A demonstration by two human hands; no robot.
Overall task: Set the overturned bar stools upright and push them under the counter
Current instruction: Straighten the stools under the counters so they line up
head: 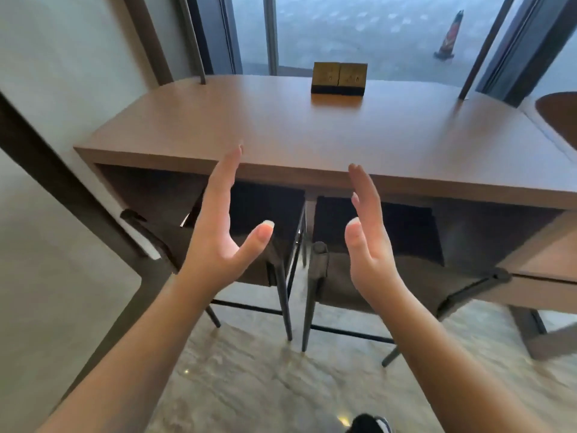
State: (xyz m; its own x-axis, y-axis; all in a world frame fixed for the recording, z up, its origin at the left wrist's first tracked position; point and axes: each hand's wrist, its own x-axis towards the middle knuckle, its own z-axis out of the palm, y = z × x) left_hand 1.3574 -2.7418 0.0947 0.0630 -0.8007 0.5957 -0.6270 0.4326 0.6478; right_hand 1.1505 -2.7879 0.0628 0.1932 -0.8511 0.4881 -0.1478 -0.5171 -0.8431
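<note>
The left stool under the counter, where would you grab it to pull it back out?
Probably by the near edge of the left stool's seat, coming from the front where the person stands. It stands upright, tucked under the counter, so only that edge and the front legs are exposed. Both hands are open and free.

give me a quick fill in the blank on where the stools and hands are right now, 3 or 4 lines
1. Both bar stools, the left stool and the right stool, stand ____ on their legs.
2. Their seats sit ____ the counter.
3. The left hand and right hand are ____, holding nothing.
4. A small wooden block rests ____ the counter, near the window.

Missing words: upright; under; open; on
</note>
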